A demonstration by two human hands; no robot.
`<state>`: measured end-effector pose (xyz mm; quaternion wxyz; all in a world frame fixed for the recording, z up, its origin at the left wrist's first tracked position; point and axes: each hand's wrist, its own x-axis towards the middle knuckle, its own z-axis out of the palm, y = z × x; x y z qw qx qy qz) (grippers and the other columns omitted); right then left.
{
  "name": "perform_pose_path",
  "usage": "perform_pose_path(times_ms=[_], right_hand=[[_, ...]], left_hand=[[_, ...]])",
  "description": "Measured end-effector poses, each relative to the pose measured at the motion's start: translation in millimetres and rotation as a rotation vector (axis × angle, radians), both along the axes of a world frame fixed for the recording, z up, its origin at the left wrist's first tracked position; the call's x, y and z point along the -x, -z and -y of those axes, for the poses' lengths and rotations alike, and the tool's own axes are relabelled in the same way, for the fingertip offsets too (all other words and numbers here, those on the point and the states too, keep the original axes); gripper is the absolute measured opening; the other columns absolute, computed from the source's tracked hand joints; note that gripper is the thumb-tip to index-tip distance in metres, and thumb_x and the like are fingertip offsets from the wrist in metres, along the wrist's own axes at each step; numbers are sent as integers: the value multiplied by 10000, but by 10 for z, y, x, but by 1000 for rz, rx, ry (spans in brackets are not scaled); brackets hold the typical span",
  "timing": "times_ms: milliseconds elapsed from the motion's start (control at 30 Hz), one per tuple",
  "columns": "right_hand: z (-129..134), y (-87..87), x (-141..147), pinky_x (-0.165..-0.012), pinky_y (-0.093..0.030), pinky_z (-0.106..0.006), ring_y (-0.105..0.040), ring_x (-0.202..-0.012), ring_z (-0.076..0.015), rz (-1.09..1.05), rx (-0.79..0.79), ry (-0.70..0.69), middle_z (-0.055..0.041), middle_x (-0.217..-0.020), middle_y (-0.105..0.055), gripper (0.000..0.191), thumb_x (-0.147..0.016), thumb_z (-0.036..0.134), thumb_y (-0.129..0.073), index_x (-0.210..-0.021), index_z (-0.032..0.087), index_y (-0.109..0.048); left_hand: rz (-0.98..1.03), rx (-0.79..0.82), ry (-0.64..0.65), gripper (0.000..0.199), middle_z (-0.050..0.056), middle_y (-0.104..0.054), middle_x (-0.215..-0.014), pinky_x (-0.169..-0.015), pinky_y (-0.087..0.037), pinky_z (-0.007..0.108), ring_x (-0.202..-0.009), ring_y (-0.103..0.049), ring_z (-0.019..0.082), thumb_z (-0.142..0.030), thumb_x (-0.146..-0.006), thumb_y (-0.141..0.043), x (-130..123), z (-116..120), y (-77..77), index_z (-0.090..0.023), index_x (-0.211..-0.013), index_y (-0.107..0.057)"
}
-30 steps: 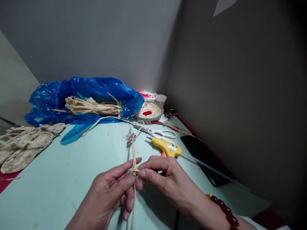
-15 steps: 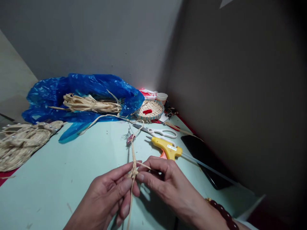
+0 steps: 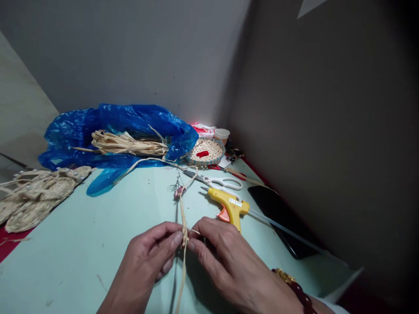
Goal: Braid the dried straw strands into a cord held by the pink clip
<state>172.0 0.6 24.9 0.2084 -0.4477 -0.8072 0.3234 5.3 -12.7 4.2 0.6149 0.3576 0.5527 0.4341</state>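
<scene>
A pale raffia cord [image 3: 183,213] runs down the middle of the table, with a knotted or plaited part between my hands and a loose tail hanging toward me. My left hand [image 3: 149,255] pinches that part from the left, thumb against the bent forefinger. From the right, my right hand [image 3: 225,257] pinches a thin side strand of raffia close to the knot; its other fingers are curled out of sight. Farther up, the cord passes a small reddish clip [image 3: 179,192] with dark thin wire by it, then curves back toward a blue plastic bag [image 3: 70,139].
Inside the bag lies a raffia bundle [image 3: 127,144]. A yellow glue gun [image 3: 229,203], white-handled scissors [image 3: 225,182] and a dark flat device [image 3: 288,222] are at right. Behind stand a woven basket [image 3: 214,152] and a paper cup [image 3: 222,135]. Woven sandals [image 3: 42,196] lie left.
My left fingers have drawn in, from spread beneath the knot to a closer pinch on it. My right hand has turned more palm-down beside it. The view has shifted slightly.
</scene>
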Motion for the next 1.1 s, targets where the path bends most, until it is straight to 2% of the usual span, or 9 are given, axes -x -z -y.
perform_pose_path(times_ms=[167,267,367,533,600,700,833,967,1100], right_hand=[[-7,-32,-8,-658,-371,-274,-466,-670,-124,39,-39,-6,6,-738,-529,212,-959,244,-386,-773,181,-466],[-2,-15,-6,-643,-366,-270,-474,-668,-125,48,-58,-11,5,-740,-535,203,-955,237,-391,-778,182,-474],[7,-8,-7,-631,-364,-269,-486,-664,-129,52,-85,-6,2,-752,-553,187,-951,263,-413,-799,188,-493],[36,-153,-96,-641,-380,-268,-520,-654,-134,40,-128,44,-6,-718,-569,353,-997,322,-290,-735,198,-491],[50,-235,-158,-617,-381,-246,-533,-642,-127,55,-106,-33,-4,-692,-576,380,-1000,300,-275,-709,199,-496],[53,-296,-218,-559,-361,-217,-543,-630,-122,130,-37,-182,4,-671,-586,305,-967,270,-384,-699,204,-515],[24,-240,-169,-512,-311,-216,-489,-557,-114,283,-8,-196,14,-626,-556,221,-931,233,-438,-716,203,-480],[6,-97,-63,-459,-238,-222,-299,-436,-88,331,-32,-175,49,-545,-450,190,-926,206,-420,-736,204,-420],[-2,39,-14,-442,-196,-235,-271,-430,-101,294,-87,-120,60,-557,-419,28,-917,210,-406,-903,200,-428]], left_hand=[[76,25,-14,233,-60,-420,-512,-521,-375,182,-506,-389,87,-363,-679,-773,-32,-1,-13,-184,-822,-729],[93,39,-38,252,-43,-492,-595,-558,-404,191,-537,-406,82,-325,-646,-799,-45,4,-25,-181,-838,-722],[88,39,-46,249,-24,-538,-655,-542,-377,174,-572,-416,81,-314,-661,-791,-53,7,-51,-167,-846,-711],[125,-11,-48,198,-46,-479,-602,-454,-260,155,-499,-270,50,-341,-741,-725,-19,4,-98,-149,-759,-677],[150,-3,-56,186,-49,-471,-598,-454,-248,154,-495,-246,46,-320,-741,-726,3,5,-109,-142,-738,-672],[208,24,-74,174,-40,-482,-625,-467,-252,152,-513,-248,49,-313,-757,-714,30,7,-111,-142,-758,-680],[249,50,-67,142,-43,-468,-609,-468,-247,155,-515,-258,51,-279,-739,-731,39,-8,-84,-144,-742,-687],[210,55,-67,157,-49,-464,-585,-465,-248,160,-504,-262,49,-281,-713,-753,26,-29,-54,-137,-755,-704],[189,51,-52,215,-43,-494,-610,-477,-271,160,-513,-286,53,-318,-707,-762,25,-22,-26,-147,-828,-718]])
